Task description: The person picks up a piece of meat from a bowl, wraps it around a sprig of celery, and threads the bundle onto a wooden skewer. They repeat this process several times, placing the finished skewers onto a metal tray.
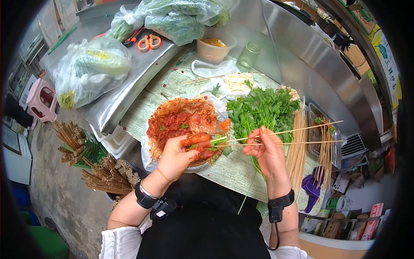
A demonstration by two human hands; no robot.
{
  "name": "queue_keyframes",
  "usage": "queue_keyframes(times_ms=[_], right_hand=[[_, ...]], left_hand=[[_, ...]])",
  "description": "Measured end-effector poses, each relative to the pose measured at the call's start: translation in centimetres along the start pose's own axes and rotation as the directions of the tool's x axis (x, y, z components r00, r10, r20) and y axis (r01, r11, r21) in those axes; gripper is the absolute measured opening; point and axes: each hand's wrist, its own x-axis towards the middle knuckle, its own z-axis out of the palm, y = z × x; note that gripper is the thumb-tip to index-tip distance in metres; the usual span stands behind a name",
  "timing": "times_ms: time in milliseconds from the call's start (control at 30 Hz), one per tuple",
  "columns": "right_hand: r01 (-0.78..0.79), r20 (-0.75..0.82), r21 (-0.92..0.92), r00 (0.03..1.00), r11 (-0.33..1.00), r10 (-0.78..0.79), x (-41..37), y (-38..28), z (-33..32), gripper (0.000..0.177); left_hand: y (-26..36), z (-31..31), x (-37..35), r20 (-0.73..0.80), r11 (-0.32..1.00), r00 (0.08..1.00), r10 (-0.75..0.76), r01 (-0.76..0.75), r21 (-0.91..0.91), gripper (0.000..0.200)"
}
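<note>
My left hand (174,157) is closed around a piece of red, sauce-coated food (199,141) with cut green stems showing at its end. It is held over the right side of a plastic-lined basin (147,151) of red-seasoned food. Two thin bamboo skewers (293,130) run from that piece to the right, one above the other. My right hand (272,151) grips the skewers partway along, fingers bent. Leafy green herbs (263,110) lie just behind my right hand. A thick bundle of bare skewers (297,151) rests beside it.
Finished-looking skewers lie over a clear tray (317,136) at right, near a purple cloth (311,190). Behind are pale enoki-like strands (237,84), a glass jar (249,56) and a tub (215,47). Orange-handled scissors (149,43) and bagged vegetables (97,64) sit on a steel counter (138,71).
</note>
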Motion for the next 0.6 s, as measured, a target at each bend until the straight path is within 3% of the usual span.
queue_keyframes(times_ms=[67, 133, 333, 433, 533, 600], right_hand=[[0.003, -0.001, 0.000, 1.000, 1.000, -0.003, 0.0, 0.0, 0.2, 0.035], [0.007, -0.001, 0.001, 1.000, 1.000, -0.007, 0.0, 0.0, 0.3, 0.034], [0.009, -0.018, 0.001, 1.000, 1.000, -0.009, 0.2, 0.1, 0.3, 0.033], [0.000, 0.045, 0.036, 0.999, 0.999, -0.001, 0.0, -0.2, 0.2, 0.031], [0.118, 0.038, 0.111, 0.992, 0.987, -0.123, -1.3, -0.1, 0.8, 0.027], [0.273, 0.119, -0.042, 0.956, 0.961, -0.267, -2.8, 0.3, 1.5, 0.028]], left_hand=[[0.0, 0.0, -0.1, 0.021, 0.999, 1.000, 0.007, -0.006, -0.050, 0.033], [0.6, 0.1, -0.1, 0.042, 0.963, 0.995, -0.087, 0.095, -0.253, 0.026], [0.5, 0.2, 0.1, 0.039, 0.942, 0.981, -0.190, 0.194, -0.275, 0.023], [0.2, 0.2, -0.2, 0.022, 0.914, 0.992, -0.128, 0.127, -0.385, 0.024], [0.3, -0.2, 0.1, -0.086, 0.883, 0.992, -0.096, 0.045, -0.467, 0.025], [-0.1, -0.2, 0.4, -0.117, 0.848, 0.990, -0.073, 0.000, -0.530, 0.026]])
